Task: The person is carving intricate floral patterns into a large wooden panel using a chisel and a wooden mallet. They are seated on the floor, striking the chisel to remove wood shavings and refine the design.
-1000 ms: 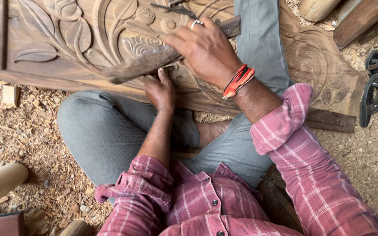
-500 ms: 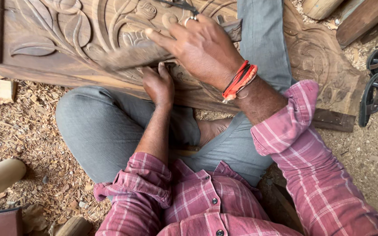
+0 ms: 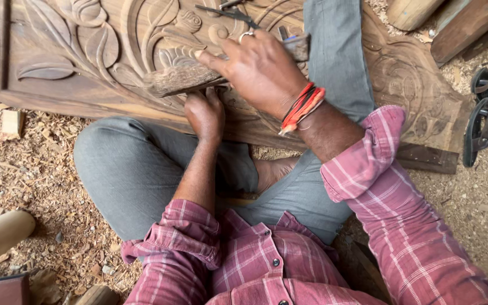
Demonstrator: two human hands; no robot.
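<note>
Both hands crowd centre frame: right hand (image 3: 261,70) grips wooden mallet (image 3: 184,79) above left hand (image 3: 204,113), fisted, contents hidden; a mis-strike could hit knuckles or scar carved panel (image 3: 86,51).

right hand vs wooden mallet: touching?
Touching. The head view shows the right hand wrapped around the wooden mallet, fingers over its top, above the carved panel.

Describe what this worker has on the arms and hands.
Both arms wear a pink-and-white plaid shirt, sleeves rolled toward the elbows. The right hand has a silver ring and red-orange thread bands at the wrist. The left hand is bare.
</note>
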